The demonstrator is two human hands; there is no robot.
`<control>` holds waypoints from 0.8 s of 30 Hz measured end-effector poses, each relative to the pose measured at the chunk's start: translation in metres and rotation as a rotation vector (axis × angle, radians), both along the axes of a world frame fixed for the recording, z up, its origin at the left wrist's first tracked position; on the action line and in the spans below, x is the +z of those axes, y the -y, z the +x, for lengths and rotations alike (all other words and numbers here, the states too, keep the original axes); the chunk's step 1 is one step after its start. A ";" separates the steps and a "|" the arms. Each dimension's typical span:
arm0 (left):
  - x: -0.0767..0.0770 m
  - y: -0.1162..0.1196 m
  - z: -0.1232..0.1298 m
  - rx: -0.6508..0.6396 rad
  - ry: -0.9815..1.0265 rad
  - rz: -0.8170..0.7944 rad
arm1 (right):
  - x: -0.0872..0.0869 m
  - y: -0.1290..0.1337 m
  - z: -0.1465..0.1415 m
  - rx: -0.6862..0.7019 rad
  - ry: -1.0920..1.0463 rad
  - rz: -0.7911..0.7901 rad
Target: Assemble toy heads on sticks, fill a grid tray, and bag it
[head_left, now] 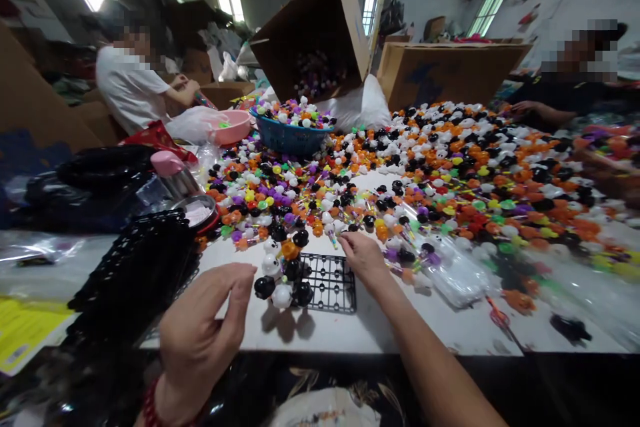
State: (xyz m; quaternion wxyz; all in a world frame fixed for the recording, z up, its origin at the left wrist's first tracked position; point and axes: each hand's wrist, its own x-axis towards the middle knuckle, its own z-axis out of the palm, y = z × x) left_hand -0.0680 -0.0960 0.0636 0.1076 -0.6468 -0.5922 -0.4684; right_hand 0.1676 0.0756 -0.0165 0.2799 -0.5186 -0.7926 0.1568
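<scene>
My right hand (367, 259) reaches over the table, thumb and fingers pinched at a small white-topped stick (332, 235) with a clear, coloured shaft. Below its wrist lies a black plastic grid rack (330, 283). Several round-headed figure toppers stand along the rack's left side: black ones (265, 287), white ones (282, 295) and an orange one (289, 250). Their lower ends are mostly hidden. Beside them, on the left, my left hand (207, 330) is closed with its fingers curled; whether anything sits between the fingertips is hidden.
Loose toppers (450, 147) are heaped across the table's back and right. A blue basket (293, 140) of them stands below a tilted cardboard box (357, 27). Black racks (135, 273) are stacked left; clear bags (457, 273) and red scissors (497, 313) lie right. Three people are nearby.
</scene>
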 end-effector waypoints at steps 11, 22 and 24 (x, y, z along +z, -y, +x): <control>-0.049 -0.033 -0.008 -0.062 -0.062 -0.226 | -0.057 -0.045 -0.042 -0.114 0.408 -0.151; -0.041 -0.099 -0.018 -0.212 -0.087 -0.331 | -0.041 -0.016 -0.043 0.156 -0.407 -0.076; -0.045 -0.115 -0.020 -0.277 -0.117 -0.408 | -0.034 -0.012 -0.052 0.241 -0.569 -0.105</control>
